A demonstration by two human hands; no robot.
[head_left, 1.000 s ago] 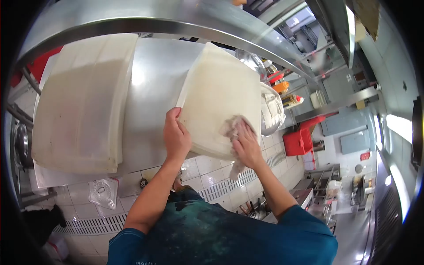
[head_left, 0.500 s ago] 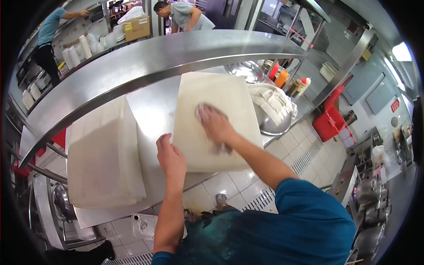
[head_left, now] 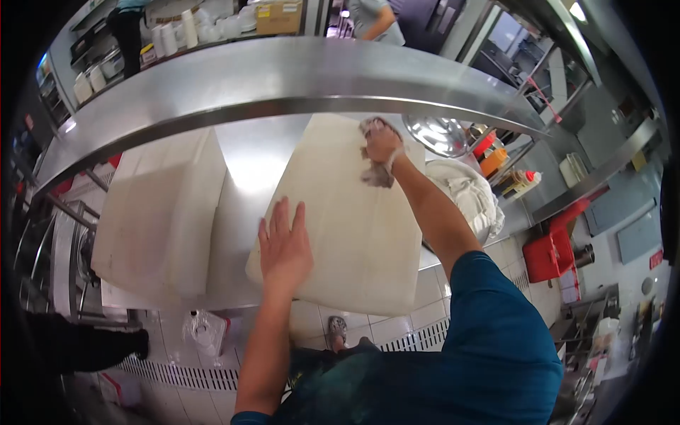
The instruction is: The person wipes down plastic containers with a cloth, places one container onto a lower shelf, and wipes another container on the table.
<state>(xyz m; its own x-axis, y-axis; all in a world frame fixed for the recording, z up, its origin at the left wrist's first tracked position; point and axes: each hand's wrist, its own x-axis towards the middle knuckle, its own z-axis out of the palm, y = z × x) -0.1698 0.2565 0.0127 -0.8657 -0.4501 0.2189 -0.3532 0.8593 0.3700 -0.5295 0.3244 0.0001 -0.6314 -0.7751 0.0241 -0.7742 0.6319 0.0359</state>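
A large off-white, box-shaped plastic tub, seemingly bottom up, lies on the steel table in front of me. My right hand presses a crumpled greyish rag onto its far right part, fingers wrapped over the cloth. At the tub's left side, my left hand is open with fingers spread, against or just above the surface; contact is hard to tell. A second similar off-white tub stands to the left, with a strip of bare steel between the two.
A raised steel shelf crosses beyond the tubs. To the right are a shiny metal bowl, a bowl of white cloth and sauce bottles. A red bin stands on the floor. Two people are at the back.
My right hand has slid the rag away from me to the tub's far right. My left hand has spread its fingers over the tub's left side. The tub sits turned, and the view has shifted.
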